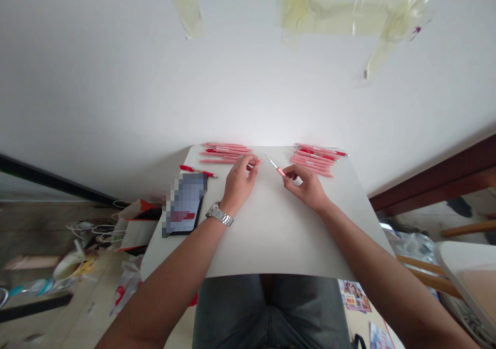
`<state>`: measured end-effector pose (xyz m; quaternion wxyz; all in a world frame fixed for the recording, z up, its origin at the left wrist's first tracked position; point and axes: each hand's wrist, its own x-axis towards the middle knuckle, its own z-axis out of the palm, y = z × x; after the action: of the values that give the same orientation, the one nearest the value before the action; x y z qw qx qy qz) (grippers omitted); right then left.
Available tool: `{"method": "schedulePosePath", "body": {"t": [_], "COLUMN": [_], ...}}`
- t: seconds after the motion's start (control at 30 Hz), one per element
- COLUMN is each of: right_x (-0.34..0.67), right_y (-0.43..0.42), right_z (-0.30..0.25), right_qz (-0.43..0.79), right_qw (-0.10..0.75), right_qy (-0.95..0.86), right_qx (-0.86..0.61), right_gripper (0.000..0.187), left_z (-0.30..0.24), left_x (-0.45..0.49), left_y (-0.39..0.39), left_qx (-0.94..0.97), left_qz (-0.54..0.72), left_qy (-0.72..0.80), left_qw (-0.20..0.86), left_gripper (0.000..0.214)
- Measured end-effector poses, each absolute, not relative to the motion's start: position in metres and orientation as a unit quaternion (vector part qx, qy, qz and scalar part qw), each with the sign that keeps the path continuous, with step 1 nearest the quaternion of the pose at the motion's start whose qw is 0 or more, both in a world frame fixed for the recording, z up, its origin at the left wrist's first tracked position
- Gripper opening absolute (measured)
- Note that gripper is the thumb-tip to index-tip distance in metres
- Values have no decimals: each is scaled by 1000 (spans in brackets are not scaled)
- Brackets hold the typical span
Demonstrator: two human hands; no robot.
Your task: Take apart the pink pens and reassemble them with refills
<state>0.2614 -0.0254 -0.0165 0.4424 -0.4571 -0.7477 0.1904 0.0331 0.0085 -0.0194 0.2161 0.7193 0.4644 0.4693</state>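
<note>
My left hand rests on the small white table with its fingers pinched on a pink pen barrel beside the left pile of pink pens. My right hand is closed on a thin pen refill that points up and to the left, its tip close to the barrel. A second pile of pink and red pens lies just behind my right hand. A silver watch is on my left wrist.
A single red pen lies left of my left hand. A tablet sits on the table's left side. Bags and clutter cover the floor at left. A chair stands at right. A white wall rises behind the table.
</note>
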Motion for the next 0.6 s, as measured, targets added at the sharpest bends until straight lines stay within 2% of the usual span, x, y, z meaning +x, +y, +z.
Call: {"method": "schedulePosePath", "body": {"t": [0.23,0.6], "right_x": [262,262], "right_y": [-26,-26], "right_z": [-16,-16], "right_qz": [190,190], "right_qw": [439,425], "right_qy": [-751,-757], "right_qx": [-454,-458], "right_gripper": [9,8], "left_z": [-18,-15], "left_x": [35,37], "left_y": [13,16], "left_qx": [621,443], "left_qz": [550,588], "left_qy": [425,408], "left_qw": [363,539], "left_gripper": [32,29]}}
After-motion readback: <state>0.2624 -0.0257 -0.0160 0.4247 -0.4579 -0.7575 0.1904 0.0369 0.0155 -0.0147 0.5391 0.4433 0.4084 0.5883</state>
